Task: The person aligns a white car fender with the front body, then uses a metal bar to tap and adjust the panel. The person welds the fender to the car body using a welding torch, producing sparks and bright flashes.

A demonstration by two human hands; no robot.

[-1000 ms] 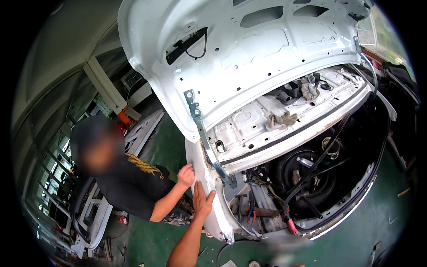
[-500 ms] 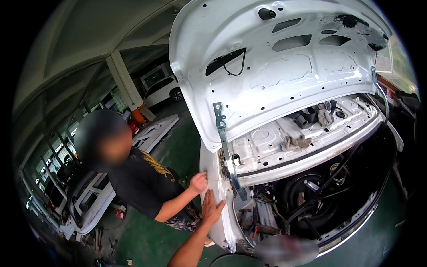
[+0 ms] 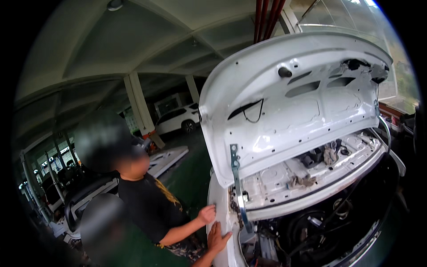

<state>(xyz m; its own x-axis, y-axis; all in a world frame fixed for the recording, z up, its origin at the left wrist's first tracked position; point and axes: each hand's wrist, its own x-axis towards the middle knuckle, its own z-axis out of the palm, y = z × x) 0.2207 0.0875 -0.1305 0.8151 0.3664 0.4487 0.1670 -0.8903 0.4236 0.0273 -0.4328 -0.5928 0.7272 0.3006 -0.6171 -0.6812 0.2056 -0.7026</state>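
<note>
Resting our left hand [image 3: 217, 240] flat, thumb out wide, on the white car [image 3: 219, 198] at bottom centre, co-worker's curled hand [image 3: 207, 214] just above, trunk lid [image 3: 284, 115] popped up, upper right

A grey blur is covering the co-worker's head [image 3: 104, 142], hiding the face. A second grey blur [image 3: 102, 224] at lower left is concealing whatever is lying behind it. The lower edge is cutting off the wearer's left forearm [image 3: 203, 261], just behind the left hand [image 3: 218, 240], and also the near end of the white fender [image 3: 223, 211]. Deep shadow is swallowing most shapes inside the trunk well [image 3: 367, 200], and dark items [image 3: 312, 158] on the rear shelf [image 3: 273, 180] are appearing too small to identify.
</note>
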